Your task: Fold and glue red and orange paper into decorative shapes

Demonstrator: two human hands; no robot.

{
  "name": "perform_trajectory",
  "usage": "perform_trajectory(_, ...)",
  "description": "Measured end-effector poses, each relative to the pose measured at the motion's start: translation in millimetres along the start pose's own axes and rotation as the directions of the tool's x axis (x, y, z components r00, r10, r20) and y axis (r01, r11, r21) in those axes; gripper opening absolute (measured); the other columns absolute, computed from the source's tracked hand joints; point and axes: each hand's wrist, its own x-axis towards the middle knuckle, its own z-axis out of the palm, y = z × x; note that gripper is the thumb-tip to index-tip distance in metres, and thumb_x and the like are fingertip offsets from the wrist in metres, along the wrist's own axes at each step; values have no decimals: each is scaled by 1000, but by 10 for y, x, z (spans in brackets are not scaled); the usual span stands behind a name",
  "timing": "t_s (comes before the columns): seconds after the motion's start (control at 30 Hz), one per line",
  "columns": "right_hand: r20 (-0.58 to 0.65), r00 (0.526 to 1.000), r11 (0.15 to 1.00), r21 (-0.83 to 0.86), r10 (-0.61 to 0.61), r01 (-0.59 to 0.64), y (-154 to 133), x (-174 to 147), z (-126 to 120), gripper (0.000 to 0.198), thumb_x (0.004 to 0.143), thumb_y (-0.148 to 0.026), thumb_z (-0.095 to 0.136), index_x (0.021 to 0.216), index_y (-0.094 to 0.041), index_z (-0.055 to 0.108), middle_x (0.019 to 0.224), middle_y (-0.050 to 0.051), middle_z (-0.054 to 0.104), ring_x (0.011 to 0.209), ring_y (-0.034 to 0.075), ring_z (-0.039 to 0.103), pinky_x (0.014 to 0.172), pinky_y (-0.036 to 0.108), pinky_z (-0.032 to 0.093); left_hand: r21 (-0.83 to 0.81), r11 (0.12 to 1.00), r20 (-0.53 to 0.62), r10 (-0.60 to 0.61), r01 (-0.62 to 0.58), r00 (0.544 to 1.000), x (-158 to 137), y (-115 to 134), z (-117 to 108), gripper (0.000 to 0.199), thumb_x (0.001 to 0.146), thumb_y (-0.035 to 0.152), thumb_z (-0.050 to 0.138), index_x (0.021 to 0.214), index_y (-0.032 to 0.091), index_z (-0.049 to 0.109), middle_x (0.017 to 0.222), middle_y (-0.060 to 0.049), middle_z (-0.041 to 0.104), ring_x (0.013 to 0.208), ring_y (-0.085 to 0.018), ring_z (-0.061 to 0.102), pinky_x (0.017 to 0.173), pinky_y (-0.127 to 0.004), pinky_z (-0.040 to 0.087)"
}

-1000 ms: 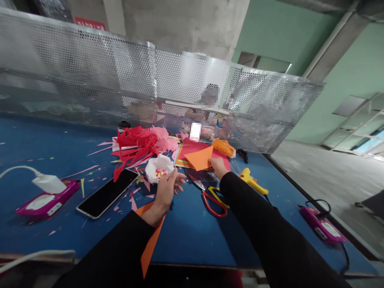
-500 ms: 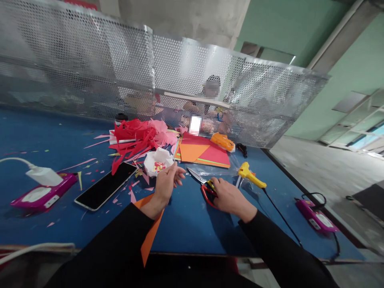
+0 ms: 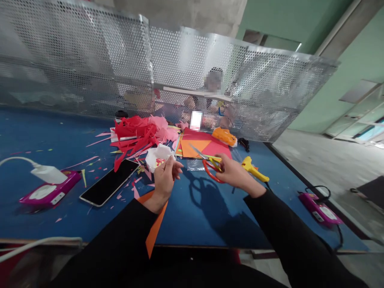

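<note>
My right hand grips a pair of scissors by its red and yellow handles. Raised off the blue table, the scissors cast a shadow below, and their blades point away to the left. Thumb and forefinger together, my left hand is closed in front of a white crumpled paper bowl; anything pinched there is too small to make out. Small red and yellow bits lie in the bowl. Beneath my left wrist, a strip of orange paper sticks out over the table's near edge.
Red and pink paper scraps heap behind a black phone. Coloured paper sheets lie ahead, near an orange packet and a yellow glue gun. Purple power strips flank both sides. A perforated screen separates another person.
My right hand has lifted the scissors off the table and brought them up and forward. The left hand has stayed close to the bowl. The view has shifted slightly.
</note>
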Motion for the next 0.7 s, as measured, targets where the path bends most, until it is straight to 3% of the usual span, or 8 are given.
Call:
perform_trajectory(0.13, -151, 984, 995, -31, 92, -98, -24, 477, 68, 57, 75, -20, 62, 130, -9, 51, 94, 13, 69, 80, 24, 63, 63, 30, 35, -3, 1000, 10, 11, -11, 1000, -1, 8, 6, 53, 79, 68, 64, 61, 18, 69, 53, -2, 60, 41, -10, 49, 42, -24, 38)
perform_trajectory(0.27, -205, 977, 996, -47, 61, -73, -51, 666, 155, 33, 83, -17, 58, 115, -7, 60, 102, 20, 68, 90, 27, 63, 71, 33, 39, -16, 999, 16, 28, -28, 999, -4, 19, 17, 55, 78, 70, 63, 59, 19, 69, 52, -2, 59, 40, -11, 48, 41, -25, 37)
perform_trajectory(0.43, -165, 977, 990, 20, -135, 140, -290, 279, 359, 21, 93, -23, 58, 112, -17, 65, 112, 13, 67, 102, 25, 63, 84, 33, 43, -43, 998, -20, 35, -36, 999, -9, 16, 15, 58, 80, 73, 61, 59, 20, 70, 51, -2, 60, 41, -11, 50, 42, -25, 37)
perform_trajectory(0.53, -63, 960, 951, 137, -271, 278, -531, -19, 570, 17, 93, -22, 62, 109, -20, 67, 103, 6, 69, 95, 18, 65, 83, 29, 46, -72, 995, -65, 60, -64, 996, 11, 56, -19, 63, 84, 76, 54, 60, 19, 69, 52, -2, 61, 42, -11, 51, 43, -26, 37)
perform_trajectory(0.7, 18, 931, 898, 269, -366, 348, -857, -94, 901, 27, 87, -26, 74, 112, -19, 67, 108, 6, 64, 90, 15, 63, 81, 28, 47, -160, 960, -242, 189, -231, 952, 72, 230, -97, 65, 95, 70, 44, 63, 19, 66, 51, 0, 57, 45, -10, 52, 44, -25, 34)
